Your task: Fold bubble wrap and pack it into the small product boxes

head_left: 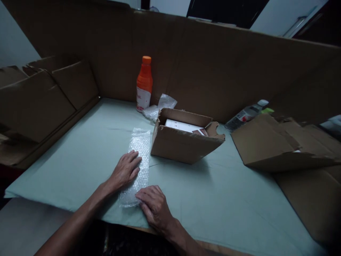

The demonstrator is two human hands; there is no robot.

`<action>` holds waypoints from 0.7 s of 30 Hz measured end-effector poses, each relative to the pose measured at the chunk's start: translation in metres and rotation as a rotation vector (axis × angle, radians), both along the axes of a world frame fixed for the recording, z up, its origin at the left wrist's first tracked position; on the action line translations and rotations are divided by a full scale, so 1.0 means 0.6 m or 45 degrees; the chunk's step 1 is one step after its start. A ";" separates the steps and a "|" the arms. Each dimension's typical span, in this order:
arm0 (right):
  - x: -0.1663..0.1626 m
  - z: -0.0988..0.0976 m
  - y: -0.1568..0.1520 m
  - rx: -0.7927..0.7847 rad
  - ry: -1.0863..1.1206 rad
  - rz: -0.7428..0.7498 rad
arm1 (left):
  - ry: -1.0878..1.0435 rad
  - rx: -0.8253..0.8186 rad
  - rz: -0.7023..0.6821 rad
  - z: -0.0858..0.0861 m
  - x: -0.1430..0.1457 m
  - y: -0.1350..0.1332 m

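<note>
A long strip of bubble wrap [143, 145] lies flat on the pale green cloth [80, 153]. My left hand [125, 169] rests on the strip's left side, fingers stretched over it. At the strip's near end, my right hand [154, 204] has its thumb and fingers closed on the edge of the wrap. Just beyond and to the right stands an open cardboard box [186, 144], with a white printed box [183, 126] inside it.
An orange bottle with a white label [144, 85] stands at the back beside crumpled bubble wrap [162, 105]. A clear plastic bottle [246, 115] leans behind cardboard pieces [269, 140] on the right. Tall cardboard walls [226, 64] enclose the back; a cardboard box [45, 103] is at left.
</note>
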State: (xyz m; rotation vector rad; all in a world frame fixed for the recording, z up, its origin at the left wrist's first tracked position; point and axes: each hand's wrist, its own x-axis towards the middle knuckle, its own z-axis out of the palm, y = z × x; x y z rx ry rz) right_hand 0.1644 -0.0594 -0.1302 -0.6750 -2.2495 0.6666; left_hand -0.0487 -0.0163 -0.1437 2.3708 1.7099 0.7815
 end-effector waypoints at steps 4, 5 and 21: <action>-0.001 -0.001 0.000 0.000 0.016 0.026 | -0.365 -0.070 -0.015 0.029 -0.014 -0.026; 0.000 -0.001 0.000 -0.010 0.015 0.022 | -0.471 -0.144 -0.006 0.037 -0.016 -0.037; -0.036 0.040 0.077 -0.533 -0.333 -0.036 | -1.189 -0.395 0.432 0.031 -0.009 -0.142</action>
